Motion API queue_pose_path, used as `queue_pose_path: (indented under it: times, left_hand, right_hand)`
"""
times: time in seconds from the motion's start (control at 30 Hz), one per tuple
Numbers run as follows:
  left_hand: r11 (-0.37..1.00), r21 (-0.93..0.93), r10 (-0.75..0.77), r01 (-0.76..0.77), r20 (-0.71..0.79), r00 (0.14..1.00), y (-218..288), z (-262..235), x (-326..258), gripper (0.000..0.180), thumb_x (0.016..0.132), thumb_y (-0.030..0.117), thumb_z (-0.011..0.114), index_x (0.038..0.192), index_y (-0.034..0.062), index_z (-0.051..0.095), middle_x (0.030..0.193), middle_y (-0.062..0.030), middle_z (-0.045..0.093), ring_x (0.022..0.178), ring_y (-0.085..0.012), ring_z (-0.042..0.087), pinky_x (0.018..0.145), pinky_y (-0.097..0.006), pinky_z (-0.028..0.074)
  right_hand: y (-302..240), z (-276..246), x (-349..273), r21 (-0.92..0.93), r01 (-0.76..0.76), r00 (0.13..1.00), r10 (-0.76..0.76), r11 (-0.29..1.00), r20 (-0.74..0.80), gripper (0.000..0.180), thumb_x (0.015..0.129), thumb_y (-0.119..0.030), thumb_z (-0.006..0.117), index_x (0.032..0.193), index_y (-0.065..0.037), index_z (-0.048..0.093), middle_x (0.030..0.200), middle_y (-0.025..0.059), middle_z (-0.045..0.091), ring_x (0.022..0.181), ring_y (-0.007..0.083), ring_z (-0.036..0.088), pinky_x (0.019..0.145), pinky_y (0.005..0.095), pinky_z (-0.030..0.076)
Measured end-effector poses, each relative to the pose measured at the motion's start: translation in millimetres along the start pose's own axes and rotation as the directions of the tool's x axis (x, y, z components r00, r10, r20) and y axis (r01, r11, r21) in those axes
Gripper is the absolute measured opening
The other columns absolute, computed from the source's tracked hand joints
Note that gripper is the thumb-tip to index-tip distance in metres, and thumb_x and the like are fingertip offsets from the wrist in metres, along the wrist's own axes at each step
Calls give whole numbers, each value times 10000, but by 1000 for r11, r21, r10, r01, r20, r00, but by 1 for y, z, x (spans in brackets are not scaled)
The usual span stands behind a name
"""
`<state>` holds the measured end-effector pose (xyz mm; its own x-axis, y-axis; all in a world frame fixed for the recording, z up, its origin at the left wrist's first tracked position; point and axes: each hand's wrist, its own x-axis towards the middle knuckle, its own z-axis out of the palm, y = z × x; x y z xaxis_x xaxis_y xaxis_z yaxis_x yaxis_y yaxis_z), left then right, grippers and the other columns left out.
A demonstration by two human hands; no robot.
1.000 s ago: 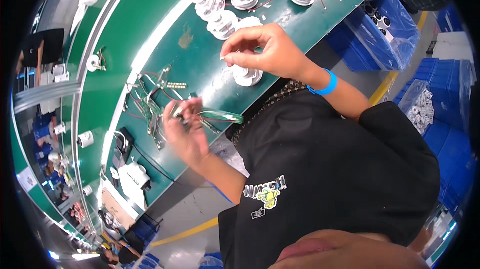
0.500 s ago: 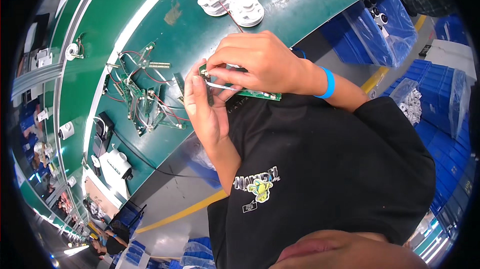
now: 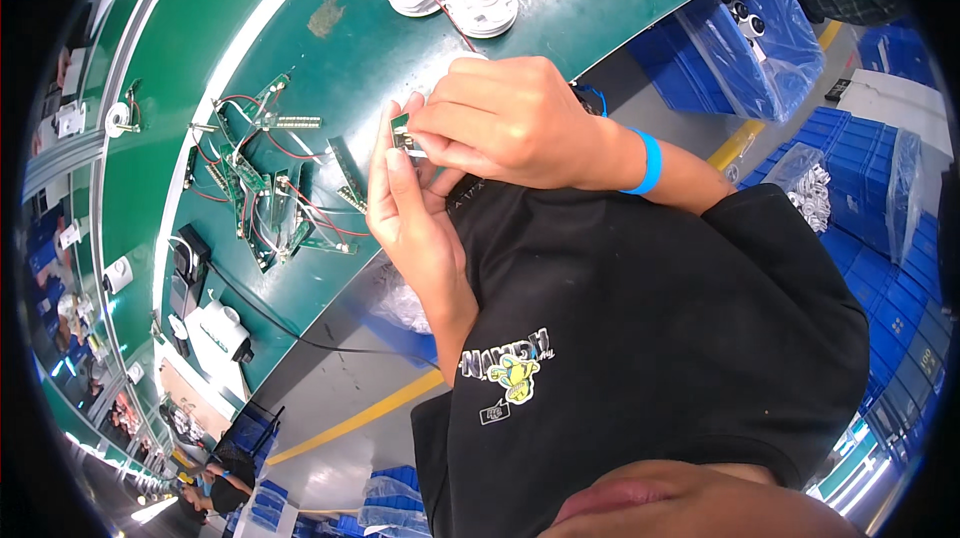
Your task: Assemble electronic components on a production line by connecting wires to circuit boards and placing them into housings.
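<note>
Green worktable (image 3: 375, 48) set at a slant; pale strip along its far side, more green surface (image 3: 185, 53) beyond. Metal beam (image 3: 65, 160) at left. Grey floor (image 3: 325, 373), yellow stripe (image 3: 360, 415) painted across. Blue crates (image 3: 860, 283) stacked right. Bright tube light (image 3: 155, 510), lower left.

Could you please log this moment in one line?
left hand: holds circuit board | right hand: at board | nearby: wired boards

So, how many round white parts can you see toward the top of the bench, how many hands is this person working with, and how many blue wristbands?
White parts: 5, some cut off
Hands: 2, left hand and right hand
Wristband: 1
Total: 8
</note>
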<state>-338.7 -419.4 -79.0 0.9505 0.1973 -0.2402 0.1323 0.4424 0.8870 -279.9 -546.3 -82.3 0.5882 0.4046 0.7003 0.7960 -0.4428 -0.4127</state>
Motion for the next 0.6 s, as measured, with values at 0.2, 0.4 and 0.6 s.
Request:
queue_pose_path:
  times: [0.2, 0.4, 0.6]
  left_hand:
    - [985, 168, 49, -49, 1, 999, -5, 1, -4, 431, 1019, 192, 384, 1375, -50, 397, 1328, -212, 506, 1114, -256, 590, 846, -332, 562]
    - [977, 206, 57, -47, -43, 997, -3, 7, -11, 432, 1022, 191, 368, 1381, -48, 393, 1333, -194, 510, 1102, -230, 594, 853, -319, 553]
    - [952, 299, 100, -68, -95, 990, -11, 10, -12, 431, 1027, 191, 355, 1386, -44, 391, 1318, -187, 525, 1061, -206, 610, 805, -282, 550]
  right_hand:
    - [0, 3, -3, -10, 17, 1000, -17, 1000, -6, 156, 679, -46, 728, 811, -14, 651, 738, 47, 604, 630, 193, 587, 492, 300, 475]
    - [1, 8, -4, 54, 3, 1000, -2, 999, -20, 149, 681, -44, 722, 807, -15, 648, 741, 45, 597, 635, 192, 578, 485, 306, 463]
    - [0, 12, -7, 124, -73, 996, 80, 990, -50, 114, 698, -45, 711, 778, -27, 633, 699, 45, 577, 618, 198, 566, 481, 319, 445]
